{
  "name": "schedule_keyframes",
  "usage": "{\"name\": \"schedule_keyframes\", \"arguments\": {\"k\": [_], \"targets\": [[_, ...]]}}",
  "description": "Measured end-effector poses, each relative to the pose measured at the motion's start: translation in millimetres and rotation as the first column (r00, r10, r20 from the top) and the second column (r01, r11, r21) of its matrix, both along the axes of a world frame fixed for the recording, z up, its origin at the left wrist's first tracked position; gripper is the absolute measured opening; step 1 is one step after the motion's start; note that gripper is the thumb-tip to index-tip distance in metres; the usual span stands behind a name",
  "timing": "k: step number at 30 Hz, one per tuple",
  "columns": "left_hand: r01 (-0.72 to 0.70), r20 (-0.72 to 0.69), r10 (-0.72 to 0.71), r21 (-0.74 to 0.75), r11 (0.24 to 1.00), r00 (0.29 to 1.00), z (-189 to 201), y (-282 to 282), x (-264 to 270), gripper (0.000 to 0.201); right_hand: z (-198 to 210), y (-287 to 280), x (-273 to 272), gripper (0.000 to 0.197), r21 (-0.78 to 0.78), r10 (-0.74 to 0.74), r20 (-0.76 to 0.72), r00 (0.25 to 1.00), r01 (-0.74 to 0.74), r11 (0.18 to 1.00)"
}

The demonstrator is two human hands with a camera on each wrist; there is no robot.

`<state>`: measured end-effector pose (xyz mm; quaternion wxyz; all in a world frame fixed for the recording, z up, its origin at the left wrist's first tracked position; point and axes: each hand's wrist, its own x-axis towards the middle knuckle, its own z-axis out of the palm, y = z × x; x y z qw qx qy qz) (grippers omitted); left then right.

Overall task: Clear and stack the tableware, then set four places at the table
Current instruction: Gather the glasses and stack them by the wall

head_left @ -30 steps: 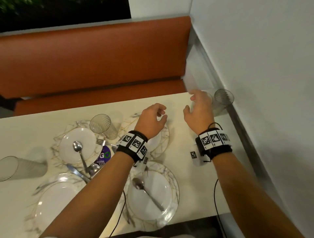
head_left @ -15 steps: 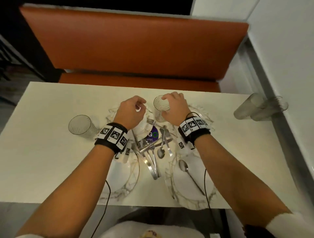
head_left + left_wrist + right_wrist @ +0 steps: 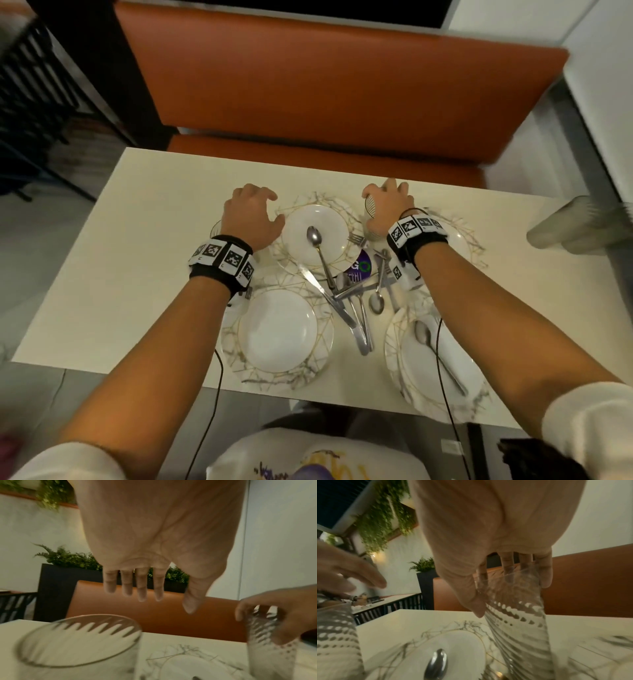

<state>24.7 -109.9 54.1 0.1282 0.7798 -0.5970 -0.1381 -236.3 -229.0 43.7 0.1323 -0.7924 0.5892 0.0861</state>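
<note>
Clearing had barely begun: right hand [image 3: 385, 209] gripped a glass [image 3: 518, 615] mid-frame; left hand [image 3: 251, 216] hovered, fingers apart; plates [image 3: 284, 337] lay unstacked.

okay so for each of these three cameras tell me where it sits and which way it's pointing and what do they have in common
Head: worn on the head, looking down at the table and plates; both forearms, left hand and right hand show.
Left wrist: under the left palm, looking along open fingers over a glass toward the bench.
Right wrist: under the right palm, looking along fingers gripping another glass.
Shared: both wrist views show the gripped glass, the opposite hand and the orange bench.
</note>
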Motion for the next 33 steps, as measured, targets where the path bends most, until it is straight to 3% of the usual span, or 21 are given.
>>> {"name": "schedule_keyframes", "arguments": {"k": [3, 5, 7, 10, 15, 19, 24, 29, 33], "targets": [[-0.107, 0.226, 0.045, 0.268, 0.957, 0.973, -7, 8, 25, 0.089, 3, 5, 9, 0.063, -0.047, 0.04, -0.014, 0.999, -0.041, 0.998], [-0.149, 0.25, 0.042, 0.427, 0.892, 0.967, -12, 12, 35, 0.104, 5, 11, 13, 0.063, -0.08, 0.046, 0.01, 0.999, -0.045, 0.996], [-0.15, 0.183, 0.065, 0.5, 0.853, 0.981, -17, 16, 40, 0.105, 11, 16, 14, 0.064, -0.105, 0.039, 0.053, 0.998, -0.034, 0.994], [-0.139, 0.079, 0.115, 0.452, 0.881, 0.99, -16, 20, 36, 0.089, 21, 25, 9, 0.064, -0.135, 0.042, 0.109, 0.993, -0.027, 0.99], [-0.093, 0.096, 0.071, 0.248, 0.964, 0.993, 24, 5, -9, 0.083, 34, 42, -22, 0.061, -0.177, 0.001, 0.22, 0.975, 0.039, 0.983], [0.041, -0.093, -0.037, 0.037, 0.998, 0.995, 57, -25, -78, 0.084, 42, 49, -69, 0.065, -0.159, -0.077, 0.293, 0.953, 0.128, 0.979], [0.134, -0.306, -0.132, -0.016, 0.991, 0.943, 66, -70, -200, 0.086, 42, 49, -160, 0.074, -0.165, -0.221, 0.339, 0.915, 0.288, 0.943], [0.285, -0.285, -0.269, 0.017, 0.958, 0.92, 42, -103, -343, 0.087, 25, 45, -276, 0.083, -0.153, -0.415, 0.341, 0.843, 0.485, 0.861], [0.378, -0.306, -0.347, 0.046, 0.925, 0.887, 12, -116, -440, 0.099, 3, 43, -360, 0.083, -0.118, -0.547, 0.334, 0.768, 0.61, 0.784]]}}
